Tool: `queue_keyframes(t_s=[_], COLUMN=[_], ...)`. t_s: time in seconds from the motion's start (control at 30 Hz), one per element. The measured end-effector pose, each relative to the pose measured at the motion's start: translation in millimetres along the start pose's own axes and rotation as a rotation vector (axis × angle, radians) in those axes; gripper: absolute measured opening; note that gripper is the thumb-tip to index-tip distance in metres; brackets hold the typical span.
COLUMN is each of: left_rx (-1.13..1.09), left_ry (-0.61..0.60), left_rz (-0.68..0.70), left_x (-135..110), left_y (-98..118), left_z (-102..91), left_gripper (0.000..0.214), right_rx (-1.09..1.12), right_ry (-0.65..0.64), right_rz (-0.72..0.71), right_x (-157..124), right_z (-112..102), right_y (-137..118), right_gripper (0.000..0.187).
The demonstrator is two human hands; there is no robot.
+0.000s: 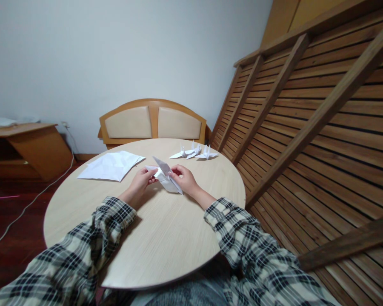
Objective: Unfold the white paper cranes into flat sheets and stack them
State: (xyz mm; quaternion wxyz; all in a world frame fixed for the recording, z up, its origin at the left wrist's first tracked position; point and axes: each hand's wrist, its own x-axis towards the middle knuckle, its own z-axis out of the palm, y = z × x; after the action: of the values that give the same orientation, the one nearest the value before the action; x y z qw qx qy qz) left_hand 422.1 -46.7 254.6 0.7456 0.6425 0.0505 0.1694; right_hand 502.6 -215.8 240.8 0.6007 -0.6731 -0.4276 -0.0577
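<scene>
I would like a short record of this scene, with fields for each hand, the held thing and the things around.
left hand: pinches the left end of the partly folded white paper
right hand: grips the right side of the same paper
paper position: held over the round wooden table
table, far left: loose white paper sheets
table, far right: white paper cranes in a group
behind table: wooden chair with padded back

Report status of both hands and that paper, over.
Left hand and right hand both pinch half-folded white paper piece over round pale wooden table. Flat white paper sheets lie left, folded white paper cranes beyond, both apart from hands.
</scene>
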Motion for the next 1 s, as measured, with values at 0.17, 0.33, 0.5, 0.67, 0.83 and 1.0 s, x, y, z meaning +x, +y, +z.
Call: queue_keyframes(t_s=[0.17, 0.33, 0.5, 0.67, 0.83, 1.0], left_rx=[-0.064, -0.26, -0.322, -0.242, -0.113, -0.055], left_ry=[0.003, 0.016, -0.124, -0.144, -0.142, -0.127], left_rz=[0.006, -0.01, 0.007, 0.024, -0.011, -0.106], left_x=[2.6, 3.8, -2.8, -8.3, -10.5, -14.3], left_y=[-1.0, 1.1, 8.7, 8.1, 5.0, 6.4], left_z=[-0.5, -1.0, 5.4, 10.9, 14.9, 18.6], left_gripper=[0.019, 0.034, 0.028, 0.03, 0.03, 0.019], right_rx=[0.103, 0.239, 0.21, 0.214, 0.187, 0.111], right_ry=[0.021, 0.033, 0.058, 0.063, 0.096, 0.135], right_rz=[0.052, 0.095, 0.085, 0.083, 0.098, 0.07], right_x=[2.6, 5.6, 5.8, 4.3, 4.4, 5.2], right_z=[0.5, -3.0, -6.2, -3.9, -3.6, -4.9], right_y=[4.3, 9.2, 7.3, 6.3, 8.1, 5.0], right_gripper=[0.014, 0.017, 0.017, 0.018, 0.015, 0.015])
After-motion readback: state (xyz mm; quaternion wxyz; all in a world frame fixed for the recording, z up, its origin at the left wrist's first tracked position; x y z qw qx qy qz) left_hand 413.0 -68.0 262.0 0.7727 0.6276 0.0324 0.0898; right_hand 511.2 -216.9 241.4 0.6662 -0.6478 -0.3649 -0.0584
